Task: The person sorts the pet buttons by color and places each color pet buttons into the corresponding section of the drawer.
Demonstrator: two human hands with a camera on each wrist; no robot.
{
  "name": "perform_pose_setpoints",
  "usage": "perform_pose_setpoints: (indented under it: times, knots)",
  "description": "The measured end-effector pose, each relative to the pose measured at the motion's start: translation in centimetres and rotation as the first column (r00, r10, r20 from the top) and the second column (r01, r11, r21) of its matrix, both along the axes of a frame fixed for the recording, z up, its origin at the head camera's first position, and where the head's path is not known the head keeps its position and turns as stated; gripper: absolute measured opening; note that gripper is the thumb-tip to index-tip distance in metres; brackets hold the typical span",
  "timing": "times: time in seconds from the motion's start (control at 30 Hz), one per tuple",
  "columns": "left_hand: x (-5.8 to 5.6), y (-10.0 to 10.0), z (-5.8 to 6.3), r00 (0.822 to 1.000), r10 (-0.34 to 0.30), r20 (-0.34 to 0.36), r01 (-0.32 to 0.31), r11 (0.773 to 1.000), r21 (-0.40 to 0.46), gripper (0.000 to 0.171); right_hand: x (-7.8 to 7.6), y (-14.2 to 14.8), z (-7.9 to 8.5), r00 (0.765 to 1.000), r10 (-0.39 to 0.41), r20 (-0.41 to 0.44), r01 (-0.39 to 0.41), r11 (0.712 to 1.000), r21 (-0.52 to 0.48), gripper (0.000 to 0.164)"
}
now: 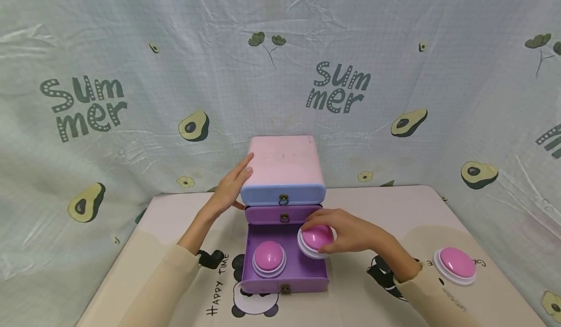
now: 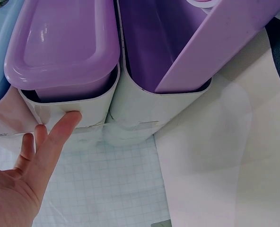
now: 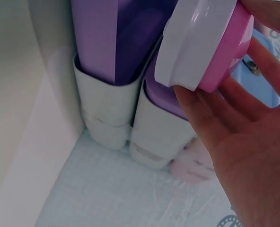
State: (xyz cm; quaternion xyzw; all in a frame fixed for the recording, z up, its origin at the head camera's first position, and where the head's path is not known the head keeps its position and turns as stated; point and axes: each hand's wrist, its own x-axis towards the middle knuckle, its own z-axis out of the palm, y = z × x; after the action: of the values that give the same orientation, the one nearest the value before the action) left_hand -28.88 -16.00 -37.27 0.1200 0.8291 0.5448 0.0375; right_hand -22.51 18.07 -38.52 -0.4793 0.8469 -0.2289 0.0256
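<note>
A small chest of stacked drawers (image 1: 282, 161) with a pink top stands against the back cloth. Its bottom purple drawer (image 1: 285, 284) is pulled out. My left hand (image 1: 228, 188) rests along the chest's left side with fingers extended; in the left wrist view a fingertip (image 2: 74, 117) touches the white casing. My right hand (image 1: 350, 230) grips a pink push button with a white base (image 1: 317, 238) over the right part of the drawer, tilted in the right wrist view. Another pink button (image 1: 269, 257) sits inside the drawer on the left.
A third pink button (image 1: 456, 264) lies on the table at the far right. Above the pulled-out drawer, a purple drawer (image 1: 265, 215) and a blue drawer (image 1: 263, 195) are closed. The table mat (image 1: 175, 229) has printed pandas, and a patterned cloth (image 1: 280, 93) hangs behind.
</note>
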Motion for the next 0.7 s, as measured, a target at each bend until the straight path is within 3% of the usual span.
perform_pose_setpoints:
  times: [0.13, 0.37, 0.6, 0.7]
  knots:
    - [0.9, 0.3, 1.2, 1.000, -0.010, 0.012, 0.010, 1.000, -0.006, 0.058, 0.0, -1.1, -0.4, 0.999, 0.023, -0.022, -0.023, 1.000, -0.001, 0.047]
    - [2.6, 0.7, 3.1, 1.000, -0.023, 0.005, 0.023, 1.000, -0.011, 0.058, -0.2, -2.3, -2.1, 1.000, -0.011, 0.020, 0.010, 0.998, 0.066, 0.049]
    - [2.4, 0.6, 2.9, 1.000, -0.028, 0.008, 0.028, 1.000, -0.001, 0.058, -0.4, -3.0, -3.3, 1.000, -0.015, 0.019, 0.013, 0.995, 0.101, 0.048]
    - [1.3, 0.3, 1.7, 1.000, -0.024, 0.006, 0.024, 1.000, 0.003, 0.058, -0.7, -3.3, -4.0, 0.999, -0.030, 0.024, 0.026, 0.992, 0.127, 0.048]
